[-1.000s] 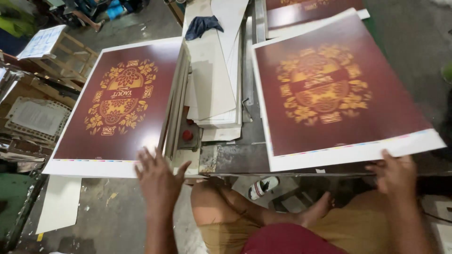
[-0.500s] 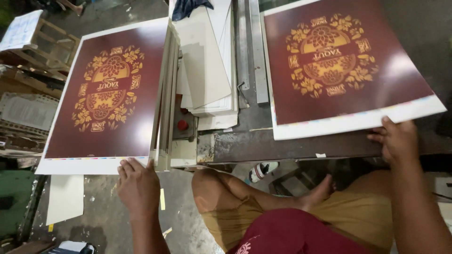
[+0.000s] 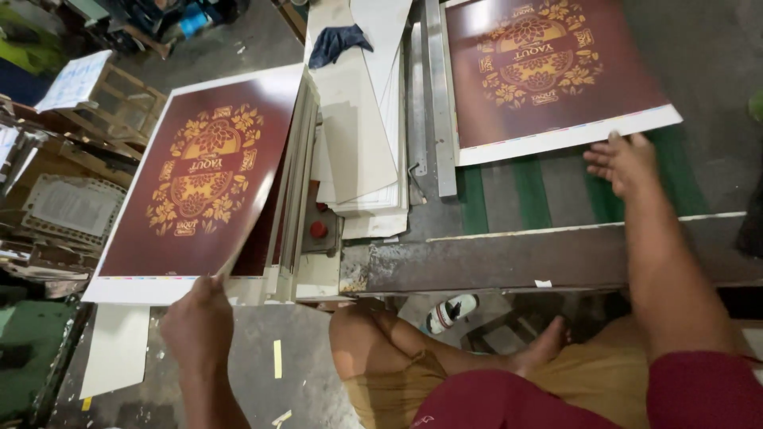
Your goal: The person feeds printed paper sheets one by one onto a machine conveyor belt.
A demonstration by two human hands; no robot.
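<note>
My left hand (image 3: 197, 318) grips the near white edge of a maroon printed sheet (image 3: 199, 183) with a gold floral emblem, lifting it off the stack of like sheets (image 3: 274, 238) at the left. My right hand (image 3: 624, 159) lies flat with fingers spread, just below the near edge of a second maroon sheet (image 3: 548, 67) on the machine bed. That sheet lies past the green belts (image 3: 532, 195), and my fingertips are at its white margin.
White cardboard sheets (image 3: 362, 135) and a dark blue cloth (image 3: 338, 41) lie between the two prints. A red button (image 3: 318, 229) sits by the stack. A metal rail (image 3: 437, 95) runs beside the right sheet. My legs and a sandal (image 3: 453, 311) are below the rusty table edge (image 3: 493, 258).
The right sheet has slid farther away onto the machine, uncovering the green belts, and my right hand followed its edge. My left hand has closed on the left sheet's edge and raised it.
</note>
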